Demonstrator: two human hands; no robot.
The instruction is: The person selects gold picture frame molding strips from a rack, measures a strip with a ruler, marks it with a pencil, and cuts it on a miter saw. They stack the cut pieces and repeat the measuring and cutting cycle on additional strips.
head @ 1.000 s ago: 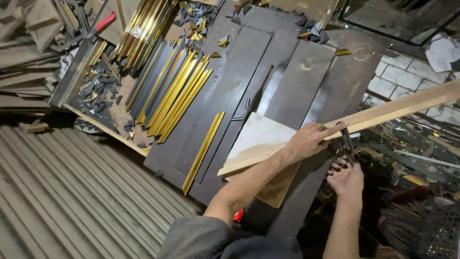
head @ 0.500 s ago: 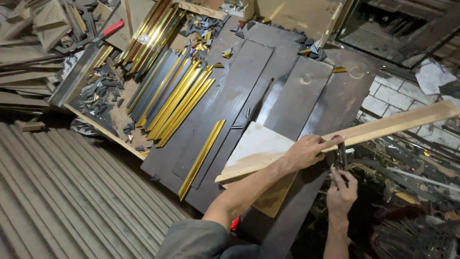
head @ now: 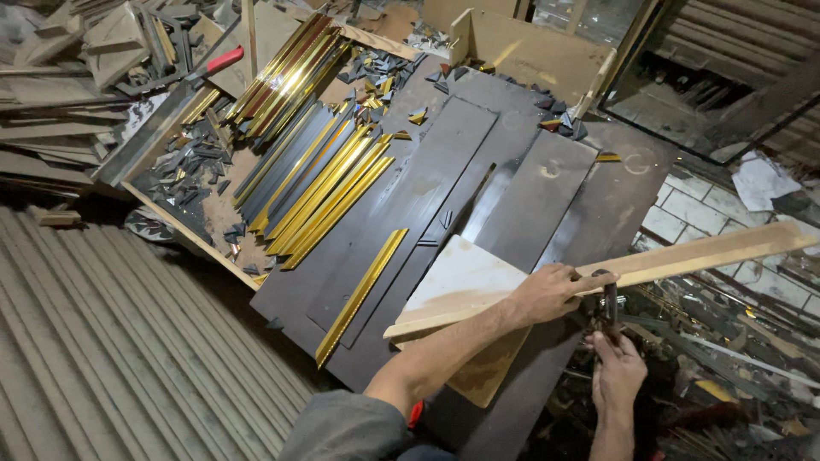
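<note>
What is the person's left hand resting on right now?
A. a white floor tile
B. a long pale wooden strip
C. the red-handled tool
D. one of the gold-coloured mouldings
B: the left hand lies on top of the long pale wooden strip, which runs across the dark boards, while the gold-coloured mouldings lie apart to the left.

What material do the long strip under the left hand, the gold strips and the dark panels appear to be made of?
Long strip under the left hand: probably raw wood, pale, matte, unpainted.
Gold strips: mirror-like shine suggests metal or foil-covered moulding; I cannot tell which.
Dark panels: flat, smooth, dull sheen, likely laminated board or plastic.
</note>
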